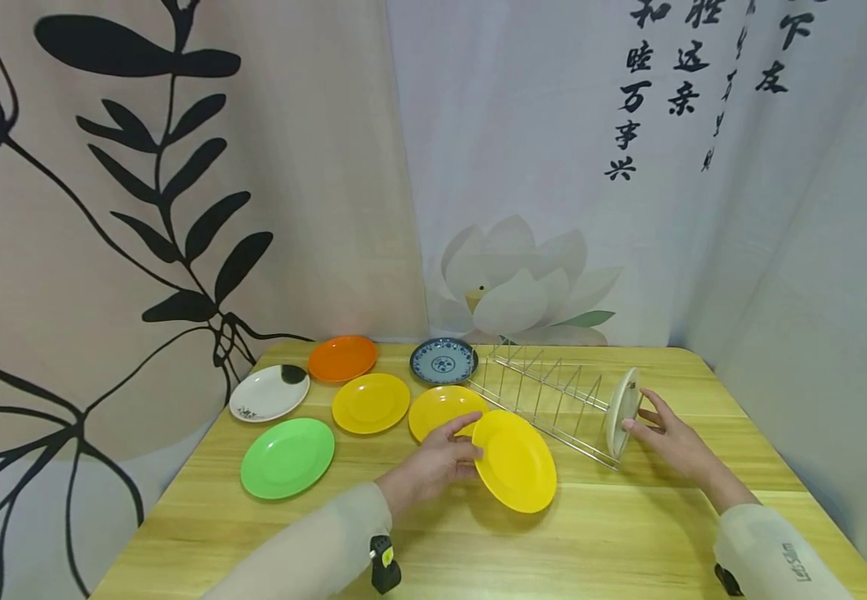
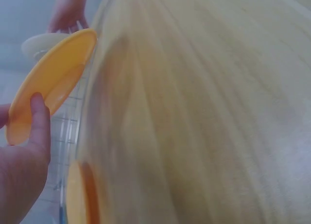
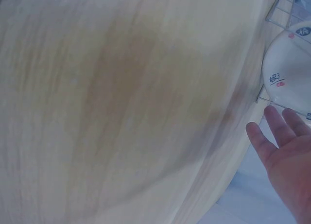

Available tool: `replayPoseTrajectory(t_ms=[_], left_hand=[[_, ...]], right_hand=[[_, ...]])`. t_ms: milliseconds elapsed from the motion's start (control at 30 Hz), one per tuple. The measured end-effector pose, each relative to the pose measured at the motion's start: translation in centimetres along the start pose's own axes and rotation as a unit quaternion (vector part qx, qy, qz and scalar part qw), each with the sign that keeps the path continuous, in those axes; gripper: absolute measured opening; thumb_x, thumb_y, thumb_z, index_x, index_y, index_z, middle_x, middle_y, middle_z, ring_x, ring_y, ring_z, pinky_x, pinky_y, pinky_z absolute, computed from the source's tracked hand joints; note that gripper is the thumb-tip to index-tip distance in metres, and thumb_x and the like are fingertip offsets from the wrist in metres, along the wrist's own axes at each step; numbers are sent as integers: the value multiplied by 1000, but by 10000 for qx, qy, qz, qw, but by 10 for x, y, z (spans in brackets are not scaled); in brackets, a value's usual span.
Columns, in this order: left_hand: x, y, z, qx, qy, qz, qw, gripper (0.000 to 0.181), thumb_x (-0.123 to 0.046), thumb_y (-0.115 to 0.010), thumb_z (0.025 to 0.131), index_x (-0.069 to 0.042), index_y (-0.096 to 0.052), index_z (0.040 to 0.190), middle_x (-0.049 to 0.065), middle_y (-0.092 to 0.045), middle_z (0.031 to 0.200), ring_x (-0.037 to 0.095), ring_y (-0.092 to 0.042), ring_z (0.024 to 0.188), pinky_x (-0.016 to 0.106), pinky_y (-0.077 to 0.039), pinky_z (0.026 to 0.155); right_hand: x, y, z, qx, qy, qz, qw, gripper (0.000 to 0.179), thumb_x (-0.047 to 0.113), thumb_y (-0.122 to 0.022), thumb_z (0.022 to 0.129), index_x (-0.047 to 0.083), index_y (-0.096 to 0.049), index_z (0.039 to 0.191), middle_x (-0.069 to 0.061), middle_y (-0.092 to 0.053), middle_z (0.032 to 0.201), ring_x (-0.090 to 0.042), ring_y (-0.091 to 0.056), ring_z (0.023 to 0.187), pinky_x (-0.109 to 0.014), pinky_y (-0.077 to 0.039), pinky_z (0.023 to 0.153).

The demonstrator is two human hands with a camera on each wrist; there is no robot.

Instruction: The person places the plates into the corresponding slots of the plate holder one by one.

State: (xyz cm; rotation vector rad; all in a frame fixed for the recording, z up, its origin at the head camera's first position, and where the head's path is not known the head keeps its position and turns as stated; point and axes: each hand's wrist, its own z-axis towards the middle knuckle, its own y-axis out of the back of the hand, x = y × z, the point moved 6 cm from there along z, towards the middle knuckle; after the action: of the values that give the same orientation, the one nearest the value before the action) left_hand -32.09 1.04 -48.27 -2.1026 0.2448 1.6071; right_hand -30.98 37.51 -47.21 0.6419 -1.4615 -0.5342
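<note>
In the head view my left hand pinches the rim of a yellow plate, lifted above the table and tilted. The left wrist view shows a finger against the face of this yellow plate. A white plate stands upright in the right end of a wire dish rack. Beside it is my right hand, its fingertips close to the rim. In the right wrist view the right hand's fingers are spread and fairly straight below the white plate. The right thumb is hidden there.
Left of the rack lie a blue-patterned plate, two yellow plates, an orange plate, a white plate with a dark patch and a green plate. A curtain hangs behind the wooden table.
</note>
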Motion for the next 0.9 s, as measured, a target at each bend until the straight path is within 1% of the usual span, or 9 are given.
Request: replayPoseTrajectory(t_ms=[167,267,467,567,633,767,900], left_hand=[[-12,0,2,-18,-82,-130,9999,68,6,-63,90,-12,-40,152,20,-60,123,28,-67,99,48,-54,91],[-21,0,4,-62,-145,-94,9998,70,6,-64,90,-13,-40,152,19,-60,124,28,-66,102,49,-54,92],[-39,3,8,-282,-247,123,9992,70,4,-67,89,-17,-42,151,16,-62,124,28,-66,104,43,-56,88],[-46,5,9,-418,-279,181,9986,69,3,-69,89,-21,-46,150,14,-62,125,28,-66,104,41,-57,87],[-51,6,10,-455,-323,203,9982,69,2,-69,89,-21,-45,150,13,-62,126,28,-66,105,40,-57,88],[-60,5,11,-453,-420,217,9979,70,3,-69,89,-22,-46,149,12,-61,127,27,-65,106,40,-57,88],[-71,2,14,-366,-565,150,9976,71,5,-67,89,-22,-45,150,14,-60,129,28,-65,106,41,-56,89]], right_hand=[[-1,0,0,-3,-4,-18,10000,85,50,-48,102,10,0,160,-36,-29,151,-58,-37,129,-73,-38,95],[-1,0,-1,-4,-10,-13,10000,84,49,-48,102,10,-1,160,-36,-30,151,-58,-38,129,-73,-38,95],[-3,0,0,6,-23,-28,10000,84,50,-48,102,11,-1,160,-35,-30,151,-58,-38,129,-73,-38,94],[-3,0,0,3,-19,-38,10000,85,51,-48,102,11,0,160,-35,-30,151,-59,-37,129,-74,-37,94],[-3,0,0,-1,-13,-41,10000,85,52,-48,102,11,0,160,-35,-30,151,-59,-37,129,-74,-37,94],[-3,0,0,1,5,-27,10000,85,52,-48,102,11,0,160,-36,-29,151,-59,-37,129,-74,-36,95],[-2,0,0,12,21,-33,10000,85,52,-47,102,11,0,160,-36,-29,151,-59,-37,129,-74,-36,95]])
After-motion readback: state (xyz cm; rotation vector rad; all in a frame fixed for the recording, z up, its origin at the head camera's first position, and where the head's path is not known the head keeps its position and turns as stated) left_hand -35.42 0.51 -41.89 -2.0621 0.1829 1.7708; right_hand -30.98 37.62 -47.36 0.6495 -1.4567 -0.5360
